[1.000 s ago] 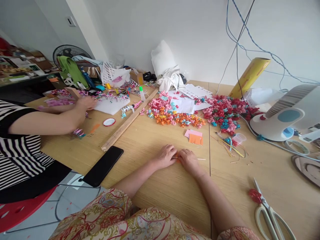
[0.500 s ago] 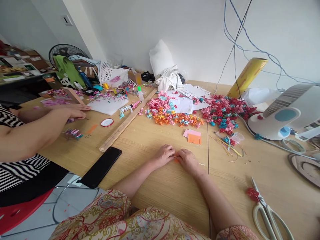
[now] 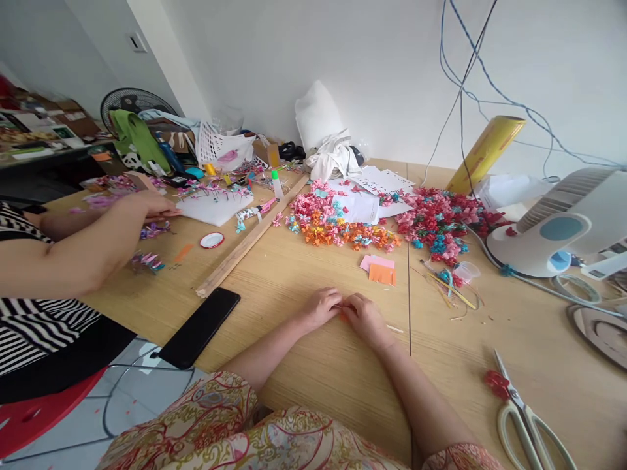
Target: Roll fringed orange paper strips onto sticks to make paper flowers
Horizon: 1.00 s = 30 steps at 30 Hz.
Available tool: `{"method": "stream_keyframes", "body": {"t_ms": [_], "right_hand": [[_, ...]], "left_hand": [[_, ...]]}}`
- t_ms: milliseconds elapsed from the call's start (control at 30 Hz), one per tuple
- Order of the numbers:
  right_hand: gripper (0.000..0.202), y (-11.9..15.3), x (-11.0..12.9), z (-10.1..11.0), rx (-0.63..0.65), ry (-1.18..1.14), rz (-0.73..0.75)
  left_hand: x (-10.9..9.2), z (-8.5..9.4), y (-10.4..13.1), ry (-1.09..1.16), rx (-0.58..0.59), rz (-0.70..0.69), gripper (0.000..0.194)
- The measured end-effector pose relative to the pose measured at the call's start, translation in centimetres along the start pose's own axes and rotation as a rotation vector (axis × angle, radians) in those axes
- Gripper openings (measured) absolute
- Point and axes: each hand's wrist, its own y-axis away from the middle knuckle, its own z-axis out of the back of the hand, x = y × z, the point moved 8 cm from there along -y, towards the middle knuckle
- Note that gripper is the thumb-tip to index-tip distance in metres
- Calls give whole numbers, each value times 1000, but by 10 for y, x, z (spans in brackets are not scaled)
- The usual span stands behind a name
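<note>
My left hand (image 3: 322,309) and my right hand (image 3: 365,320) meet fingertip to fingertip just above the table (image 3: 294,365). Both are closed in a pinch around a small piece of orange paper (image 3: 345,318), mostly covered by the fingers. A thin pale stick (image 3: 394,328) shows at the right of my right hand; whether it is held I cannot tell. Beyond my hands lie orange paper pieces (image 3: 382,274) with slits along one edge, over a pink paper piece (image 3: 371,262). Heaped behind them are pink and orange paper flowers (image 3: 333,225).
Scissors (image 3: 514,395) lie at the right, a black phone (image 3: 200,328) and a wooden bar (image 3: 245,248) at the left. A white fan (image 3: 543,228) stands at the right behind more red flowers (image 3: 435,219). A co-worker's arm (image 3: 102,241) reaches in from the left.
My hands stay together at nearly the same spot, with the fingers shifting slightly around the orange paper. The co-worker's arm has moved a little further over the table, away from me.
</note>
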Motion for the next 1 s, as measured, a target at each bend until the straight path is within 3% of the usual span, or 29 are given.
{"method": "stream_keyframes", "body": {"t_ms": [400, 667, 1000], "right_hand": [[8, -3, -8, -3, -13, 11, -53], [10, -1, -3, 11, -38, 53, -32], [11, 3, 3, 7, 37, 153, 110]], "left_hand": [[-7, 5, 2, 50, -16, 33, 6], [-5, 8, 0, 141, -39, 82, 7], [3, 10, -2, 227, -99, 149, 10]]}}
